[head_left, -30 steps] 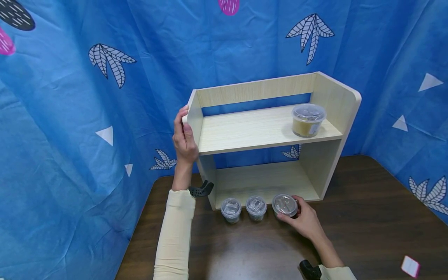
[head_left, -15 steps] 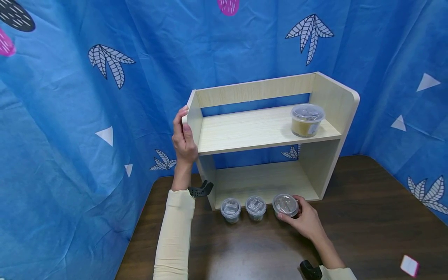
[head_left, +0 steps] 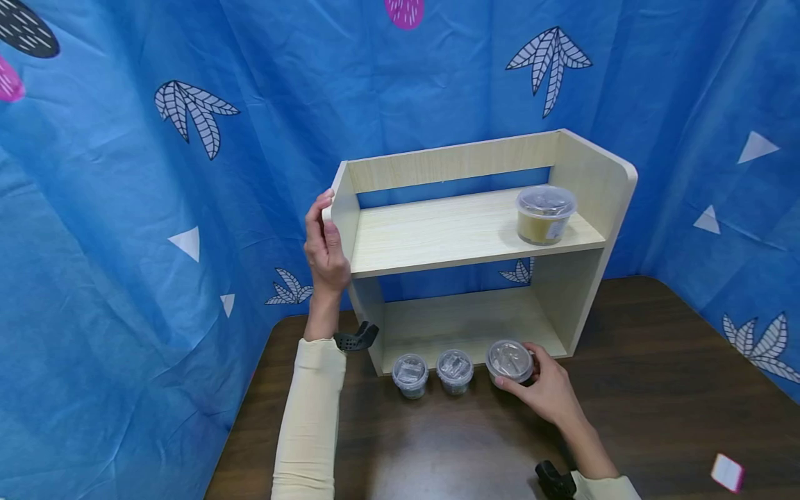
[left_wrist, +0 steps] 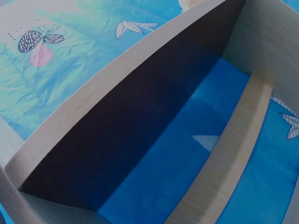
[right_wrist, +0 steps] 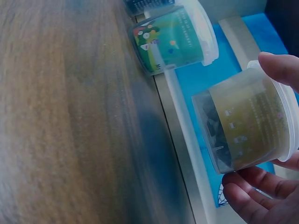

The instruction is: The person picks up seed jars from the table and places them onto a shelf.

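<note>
My right hand (head_left: 550, 392) grips a clear lidded plastic tub (head_left: 509, 361) by its side, thumb in front and fingers behind. In the right wrist view this tub (right_wrist: 252, 121) has a yellowish printed label, and its base is off the table, beside the shelf's front edge. My left hand (head_left: 328, 250) holds the front edge of the left side panel of a pale wooden two-tier shelf (head_left: 431, 232). That hand is out of sight in the left wrist view, where the shelf's panels (left_wrist: 117, 70) fill much of the picture.
Two smaller lidded tubs (head_left: 410, 375) stand on the dark wooden table (head_left: 437, 444) along the shelf's front edge, left of the gripped one. A yellow-labelled tub (head_left: 546, 217) sits at the right of the upper tier. Blue patterned cloth (head_left: 437, 83) hangs behind and at both sides.
The tub in my right hand has risen slightly from the table over the last half second. My left hand keeps its hold on the shelf. The head view has shifted a little.
</note>
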A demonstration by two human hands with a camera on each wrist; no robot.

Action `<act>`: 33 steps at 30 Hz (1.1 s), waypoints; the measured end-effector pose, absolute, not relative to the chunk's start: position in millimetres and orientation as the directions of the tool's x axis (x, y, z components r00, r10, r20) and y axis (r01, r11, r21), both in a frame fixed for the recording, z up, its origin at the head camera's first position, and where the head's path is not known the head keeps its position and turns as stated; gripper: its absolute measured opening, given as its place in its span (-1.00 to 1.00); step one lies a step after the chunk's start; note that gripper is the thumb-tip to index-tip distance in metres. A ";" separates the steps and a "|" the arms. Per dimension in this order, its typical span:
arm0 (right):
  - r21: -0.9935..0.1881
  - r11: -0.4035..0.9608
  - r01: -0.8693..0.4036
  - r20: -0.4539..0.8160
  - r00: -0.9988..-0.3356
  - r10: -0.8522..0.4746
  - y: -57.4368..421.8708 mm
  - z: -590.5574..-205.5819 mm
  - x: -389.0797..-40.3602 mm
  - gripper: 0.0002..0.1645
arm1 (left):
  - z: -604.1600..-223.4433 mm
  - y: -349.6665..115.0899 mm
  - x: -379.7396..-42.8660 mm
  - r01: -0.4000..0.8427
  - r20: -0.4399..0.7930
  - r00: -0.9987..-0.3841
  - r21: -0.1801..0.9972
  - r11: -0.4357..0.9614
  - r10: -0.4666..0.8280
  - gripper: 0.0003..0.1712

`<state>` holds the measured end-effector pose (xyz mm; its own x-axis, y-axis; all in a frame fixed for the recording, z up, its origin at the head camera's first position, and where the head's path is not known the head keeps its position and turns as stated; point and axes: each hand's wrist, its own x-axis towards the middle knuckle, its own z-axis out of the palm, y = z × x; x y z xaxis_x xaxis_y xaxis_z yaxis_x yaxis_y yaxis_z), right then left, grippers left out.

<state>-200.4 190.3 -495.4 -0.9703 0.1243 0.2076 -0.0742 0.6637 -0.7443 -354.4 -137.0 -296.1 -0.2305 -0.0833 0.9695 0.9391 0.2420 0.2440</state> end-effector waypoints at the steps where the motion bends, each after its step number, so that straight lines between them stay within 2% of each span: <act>1: -0.742 0.665 -0.081 0.216 -0.968 0.124 190.3 -494.5 -200.0 0.06 | -294.9 -136.2 -352.5 0.940 0.970 -0.228 0.241 0.241 -0.082 -0.61; 10: -0.743 0.665 -0.078 0.216 -0.968 0.128 191.1 -486.9 -196.6 0.07 | -276.2 -126.0 -320.9 0.940 0.969 -0.236 0.248 0.235 -0.078 -0.68; 16: -0.743 0.666 -0.067 0.206 -0.970 0.133 191.8 -483.7 -194.9 0.07 | -275.7 -125.5 -319.1 0.943 0.969 -0.235 0.247 0.225 -0.076 -0.68; 33: -0.730 0.673 -0.114 0.281 -0.949 0.145 192.7 -476.6 -193.1 -0.01 | -277.5 -125.4 -321.7 0.941 0.972 -0.223 0.234 0.246 -0.071 -0.68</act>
<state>-193.1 192.7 -476.6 -0.9486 0.1449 0.2815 -0.1139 0.6734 -0.7304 -321.7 -125.4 -277.5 -0.2234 -0.0714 0.9721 0.9406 0.2458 0.2342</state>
